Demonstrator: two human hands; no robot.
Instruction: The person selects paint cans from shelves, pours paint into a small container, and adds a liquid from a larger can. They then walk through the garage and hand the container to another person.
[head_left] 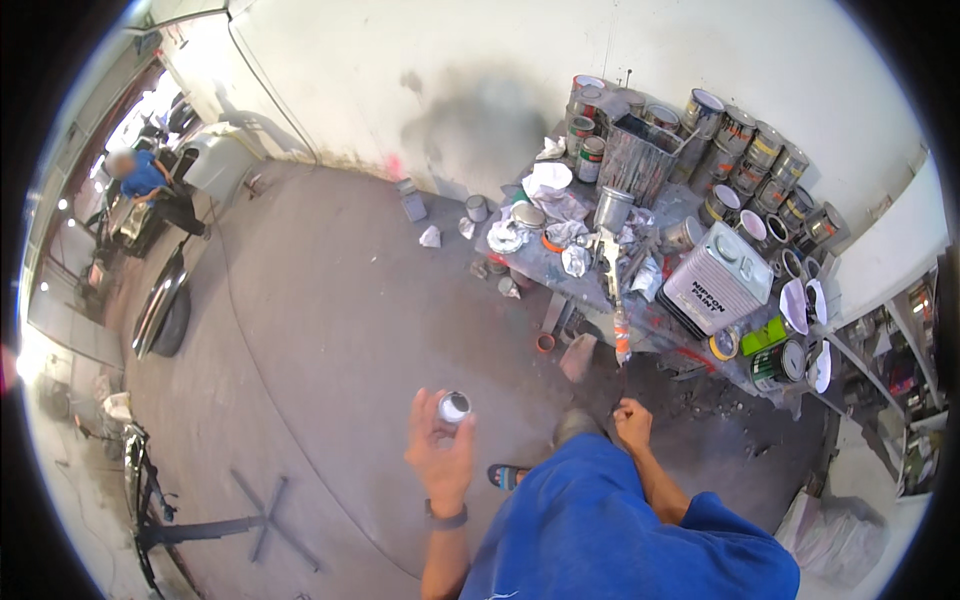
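Observation:
In my left hand (440, 450) is a small white round container (454, 406), gripped between thumb and fingers, its dark round end facing up. The hand is raised over the floor, with a dark band on the wrist. My right hand (632, 424) is closed in front of the table's near edge. A thin dark line shows just above its fingers, but what they hold is too small to name. Beyond that hand, a metal spray gun (608, 248) with a silver cup (613, 210) lies at the table's edge, its orange-and-white wrapped lower end (622, 338) pointing toward me.
The table (655, 325) bears a large rectangular paint can (715, 285), a grimy bin (640, 160), crumpled paper (550, 180) and several stacked paint tins (760, 150). A stand (265, 520) and a hose (262, 375) are on the floor. Far left, a person (145, 180) stands.

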